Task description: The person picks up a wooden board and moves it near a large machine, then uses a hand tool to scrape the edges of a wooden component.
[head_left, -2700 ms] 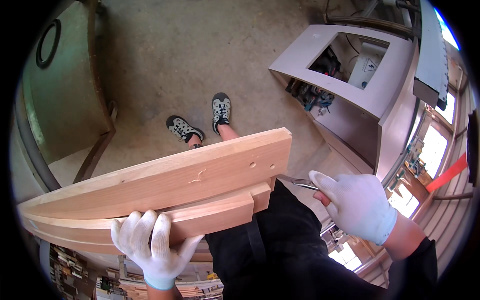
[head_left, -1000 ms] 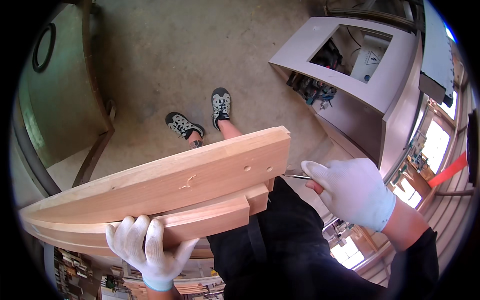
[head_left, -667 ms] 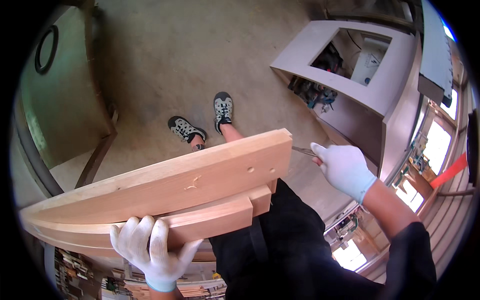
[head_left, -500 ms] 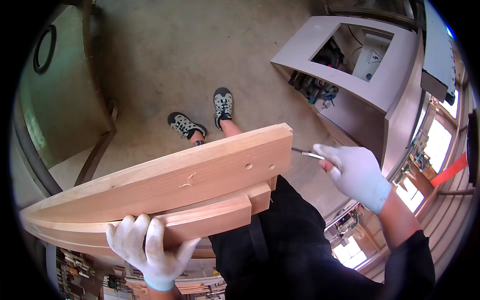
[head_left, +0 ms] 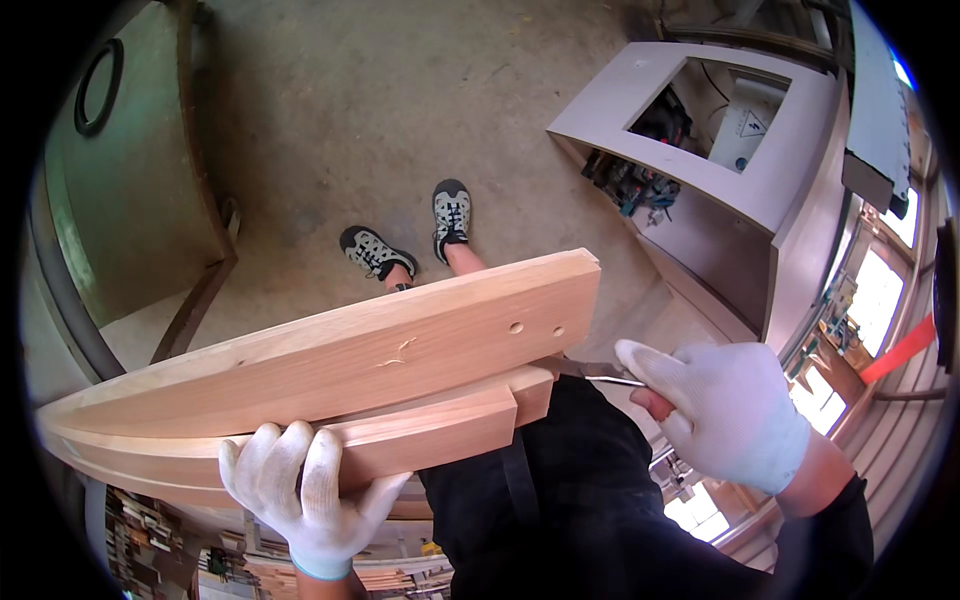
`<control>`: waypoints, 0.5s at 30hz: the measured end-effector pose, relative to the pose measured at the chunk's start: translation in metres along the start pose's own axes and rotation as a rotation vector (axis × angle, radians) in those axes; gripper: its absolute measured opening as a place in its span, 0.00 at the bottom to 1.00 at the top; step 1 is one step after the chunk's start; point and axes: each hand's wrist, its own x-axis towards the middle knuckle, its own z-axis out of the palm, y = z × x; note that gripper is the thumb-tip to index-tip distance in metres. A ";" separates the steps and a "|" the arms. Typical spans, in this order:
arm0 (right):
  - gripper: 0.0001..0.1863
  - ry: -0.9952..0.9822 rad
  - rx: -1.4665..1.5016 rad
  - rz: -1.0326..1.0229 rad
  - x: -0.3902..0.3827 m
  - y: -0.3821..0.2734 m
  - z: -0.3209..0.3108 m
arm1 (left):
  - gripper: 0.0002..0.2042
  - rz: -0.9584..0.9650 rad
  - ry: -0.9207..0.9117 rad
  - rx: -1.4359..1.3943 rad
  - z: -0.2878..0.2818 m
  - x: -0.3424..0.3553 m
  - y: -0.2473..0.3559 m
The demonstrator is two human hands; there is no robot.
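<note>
Below the wide, smooth-grained wooden board [head_left: 450,340], the left hand [head_left: 310,500] curls white knit-gloved fingers around a stepped wooden rail [head_left: 430,445]. At the board's lower right corner, the right hand [head_left: 730,410] pinches a slim metal tool [head_left: 605,374].

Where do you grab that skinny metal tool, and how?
I'd take the skinny metal tool by its right end, from the right, like the right hand does. It points left, with its other end beside the wooden pieces; the right end sticks out clear.
</note>
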 end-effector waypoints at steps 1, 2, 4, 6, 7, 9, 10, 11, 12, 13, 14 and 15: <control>0.16 -0.030 0.003 -0.008 0.000 -0.001 -0.002 | 0.34 -0.002 0.001 -0.002 0.000 0.000 -0.001; 0.16 -0.031 0.000 -0.008 0.000 -0.002 0.000 | 0.34 -0.004 -0.001 -0.007 0.000 0.000 -0.001; 0.16 0.017 -0.004 -0.009 0.001 -0.002 0.003 | 0.34 -0.006 0.000 -0.016 0.001 0.001 -0.002; 0.16 -0.011 -0.011 -0.001 0.002 -0.003 0.000 | 0.34 0.006 0.001 0.000 0.001 0.000 -0.002; 0.16 -0.038 -0.014 0.007 0.002 -0.004 -0.001 | 0.34 0.004 0.002 -0.001 0.002 0.000 -0.002; 0.16 -0.045 -0.007 0.004 0.003 -0.003 -0.001 | 0.34 0.007 -0.006 -0.013 0.003 0.000 -0.002; 0.16 -0.053 0.003 0.002 0.004 -0.002 -0.001 | 0.34 0.005 -0.008 -0.014 0.003 0.000 -0.002; 0.16 -0.056 0.002 0.001 0.005 -0.001 -0.002 | 0.34 0.008 -0.009 -0.010 0.003 0.000 -0.002; 0.16 -0.069 0.003 -0.008 0.005 -0.001 -0.005 | 0.34 0.011 -0.009 -0.006 0.002 0.000 -0.001; 0.15 -0.083 0.004 -0.017 0.005 -0.002 -0.007 | 0.34 0.009 -0.010 -0.007 0.002 0.000 -0.001; 0.15 -0.085 0.003 -0.018 0.005 -0.003 -0.009 | 0.34 0.017 -0.001 -0.009 0.002 0.001 -0.001; 0.15 -0.086 -0.015 -0.012 0.004 -0.005 -0.010 | 0.34 0.027 0.008 -0.013 0.002 0.001 -0.001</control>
